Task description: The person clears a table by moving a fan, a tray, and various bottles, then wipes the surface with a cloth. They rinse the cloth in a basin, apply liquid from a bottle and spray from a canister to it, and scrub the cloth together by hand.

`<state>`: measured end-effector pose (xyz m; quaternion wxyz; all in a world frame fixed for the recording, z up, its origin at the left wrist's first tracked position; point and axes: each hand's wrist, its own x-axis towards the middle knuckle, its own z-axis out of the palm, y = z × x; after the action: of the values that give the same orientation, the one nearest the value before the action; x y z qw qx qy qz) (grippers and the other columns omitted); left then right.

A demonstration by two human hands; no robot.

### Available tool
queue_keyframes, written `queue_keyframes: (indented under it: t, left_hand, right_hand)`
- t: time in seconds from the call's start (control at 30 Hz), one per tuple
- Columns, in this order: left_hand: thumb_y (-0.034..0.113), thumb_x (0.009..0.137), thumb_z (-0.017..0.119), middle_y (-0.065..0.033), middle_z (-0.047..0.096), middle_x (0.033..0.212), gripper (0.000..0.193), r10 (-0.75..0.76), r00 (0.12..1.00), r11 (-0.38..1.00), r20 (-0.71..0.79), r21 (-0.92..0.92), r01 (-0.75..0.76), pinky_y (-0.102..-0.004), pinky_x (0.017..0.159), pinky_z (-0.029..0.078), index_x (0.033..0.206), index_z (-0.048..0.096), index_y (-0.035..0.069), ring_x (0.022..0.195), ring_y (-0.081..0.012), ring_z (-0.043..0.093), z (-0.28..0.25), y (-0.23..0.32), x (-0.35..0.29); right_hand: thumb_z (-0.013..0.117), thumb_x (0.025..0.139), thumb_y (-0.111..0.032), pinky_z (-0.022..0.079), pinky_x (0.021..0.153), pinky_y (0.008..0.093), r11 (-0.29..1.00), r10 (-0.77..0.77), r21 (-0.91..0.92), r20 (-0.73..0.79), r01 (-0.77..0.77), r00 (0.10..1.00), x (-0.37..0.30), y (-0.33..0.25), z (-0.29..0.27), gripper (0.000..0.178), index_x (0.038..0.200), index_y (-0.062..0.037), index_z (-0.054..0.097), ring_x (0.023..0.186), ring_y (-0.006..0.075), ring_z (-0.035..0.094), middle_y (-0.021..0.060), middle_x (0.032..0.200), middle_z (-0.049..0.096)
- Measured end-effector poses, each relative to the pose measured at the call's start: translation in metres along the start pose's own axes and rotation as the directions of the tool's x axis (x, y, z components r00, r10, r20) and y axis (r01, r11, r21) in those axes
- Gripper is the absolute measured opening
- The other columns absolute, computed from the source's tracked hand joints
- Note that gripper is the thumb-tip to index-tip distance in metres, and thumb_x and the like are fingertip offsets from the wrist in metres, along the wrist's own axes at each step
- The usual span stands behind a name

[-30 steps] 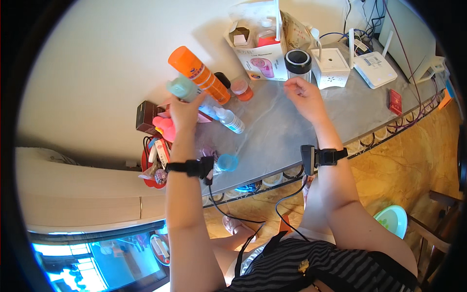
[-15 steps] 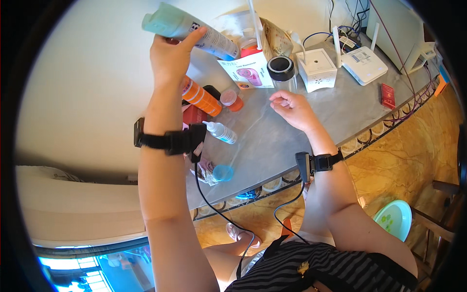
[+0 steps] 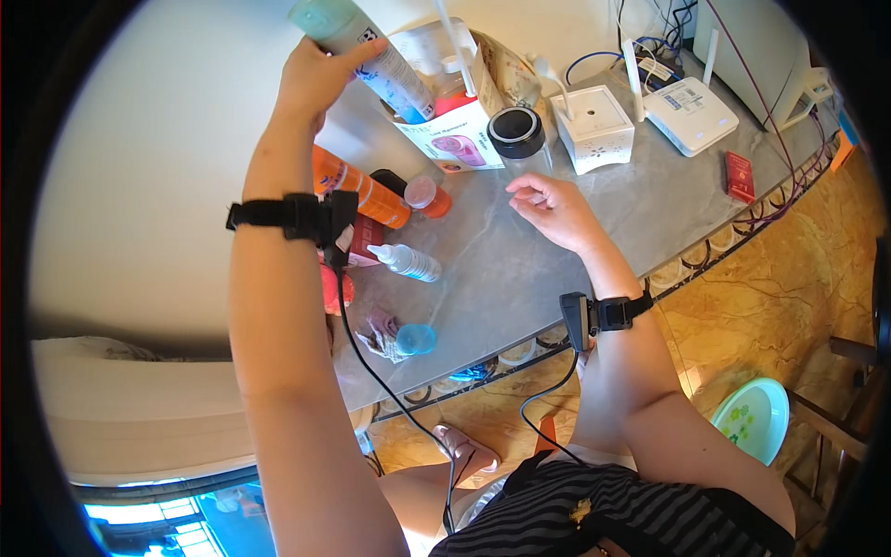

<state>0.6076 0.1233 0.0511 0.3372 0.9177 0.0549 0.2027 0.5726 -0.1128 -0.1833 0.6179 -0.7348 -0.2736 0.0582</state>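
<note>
My left hand (image 3: 320, 82) is wrapped round a tall spray can (image 3: 394, 82) with a pale green cap, tilted at the far left of the table. Its lower end is by the open white box (image 3: 455, 139) with a pink device pictured on it. My right hand (image 3: 560, 212) holds nothing, its fingers loosely bent and apart. Just beyond those fingertips stands a clear jar with a black lid (image 3: 516, 130). Below the left hand are an orange can (image 3: 367, 193), a small jar with orange-red contents (image 3: 429, 196) and a white-blue nozzle bottle (image 3: 408, 262).
A white perforated box (image 3: 594, 135), a white router (image 3: 691, 116) and a red packet (image 3: 739, 176) sit along the grey table (image 3: 501, 288). Cables run behind them. At the near left are a blue cup (image 3: 416, 339) and crumpled cloth (image 3: 380, 334). A green basin (image 3: 754, 420) is on the floor.
My left hand has moved left with the spray can, which now stands steeper, its lower end beside the open box. The right hand has barely moved.
</note>
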Motion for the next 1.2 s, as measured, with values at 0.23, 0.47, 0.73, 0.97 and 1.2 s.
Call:
queue_keyframes:
  t: [0.23,0.47,0.73,0.97,1.2]
  left_hand:
    - [0.032,0.066,0.078,-0.0091,0.061,0.093,0.055,0.060,0.998,0.988,0.014,-0.145,-0.057,-0.0291,0.076,0.048,0.103,0.057,-0.003,0.086,-0.0172,0.059,-0.019,-0.014,0.014]
    - [0.027,0.067,0.078,-0.0098,0.059,0.099,0.054,0.011,0.999,0.994,-0.044,-0.104,-0.016,-0.0290,0.080,0.046,0.103,0.055,-0.005,0.088,-0.0176,0.058,-0.052,-0.002,-0.064]
    - [0.018,0.069,0.077,-0.0108,0.061,0.094,0.046,-0.145,0.989,0.987,0.001,-0.064,0.144,-0.0289,0.077,0.047,0.103,0.055,-0.004,0.088,-0.0180,0.059,-0.063,-0.056,-0.132]
    - [0.010,0.069,0.075,-0.0088,0.062,0.091,0.039,-0.313,0.949,0.928,-0.035,-0.226,0.297,-0.0268,0.069,0.048,0.101,0.056,-0.003,0.078,-0.0152,0.061,-0.040,-0.116,-0.174]
    - [0.013,0.069,0.076,-0.0087,0.062,0.093,0.041,-0.327,0.943,0.923,-0.059,-0.232,0.306,-0.0267,0.070,0.048,0.102,0.056,-0.003,0.081,-0.0149,0.059,-0.003,-0.137,-0.181]
  right_hand:
    - [0.062,0.080,-0.015,0.049,0.068,0.0279,0.999,-0.015,0.032,0.017,0.014,1.000,0.004,0.008,0.000,0.019,0.098,-0.0063,0.061,0.079,0.0195,0.065,0.0105,0.088,0.066]
    - [0.062,0.081,-0.016,0.049,0.070,0.0271,1.000,0.029,-0.005,0.033,-0.029,0.999,0.002,0.012,-0.011,0.021,0.099,-0.0056,0.061,0.080,0.0198,0.065,0.0106,0.090,0.066]
    - [0.059,0.085,-0.019,0.048,0.073,0.0258,0.996,0.064,-0.075,0.166,-0.052,0.984,0.000,0.006,0.001,0.023,0.104,-0.0059,0.058,0.083,0.0156,0.063,0.0091,0.094,0.065]
    - [0.056,0.086,-0.022,0.048,0.076,0.0297,0.986,0.047,-0.164,0.344,0.010,0.938,0.002,0.007,0.041,0.026,0.107,-0.0056,0.057,0.089,0.0219,0.063,0.0121,0.101,0.064]
    - [0.057,0.085,-0.024,0.048,0.075,0.0305,0.981,0.055,-0.196,0.364,0.018,0.930,0.005,0.004,0.062,0.029,0.108,-0.0062,0.057,0.088,0.0230,0.063,0.0119,0.103,0.063]
